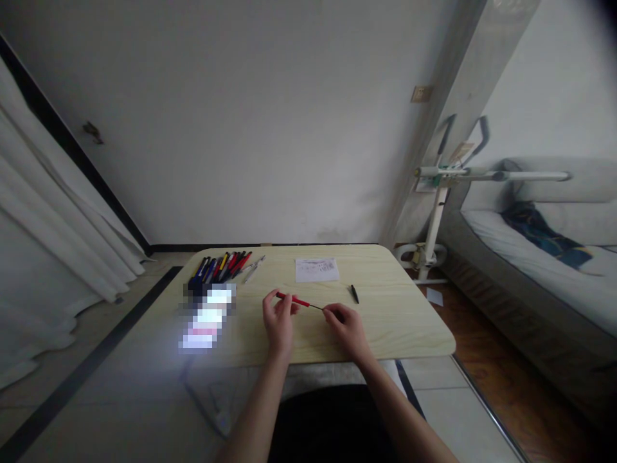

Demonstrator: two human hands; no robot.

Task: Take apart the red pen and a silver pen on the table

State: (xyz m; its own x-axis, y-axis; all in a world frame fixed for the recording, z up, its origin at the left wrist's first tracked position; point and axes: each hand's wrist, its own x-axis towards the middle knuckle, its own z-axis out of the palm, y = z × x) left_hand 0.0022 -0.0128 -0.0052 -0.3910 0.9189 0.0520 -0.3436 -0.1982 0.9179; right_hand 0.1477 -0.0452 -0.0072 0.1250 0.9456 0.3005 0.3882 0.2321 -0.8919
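My left hand [278, 319] is closed around the thick end of a red pen [295, 300] held just above the light wooden table [395, 321]. My right hand [344, 326] pinches the thin dark tip at the pen's other end, fingers curled. The pen lies roughly level between the two hands, near the table's front middle. A small black pen cap [355, 294] lies on the table just beyond my right hand.
A row of several red, blue and black pens [219, 265] lies at the back left, with a metal compass [253, 268] beside it. A printed paper slip [316, 269] sits at the back centre. A blurred-out patch [207, 316] lies left. A bed [544, 257] stands right.
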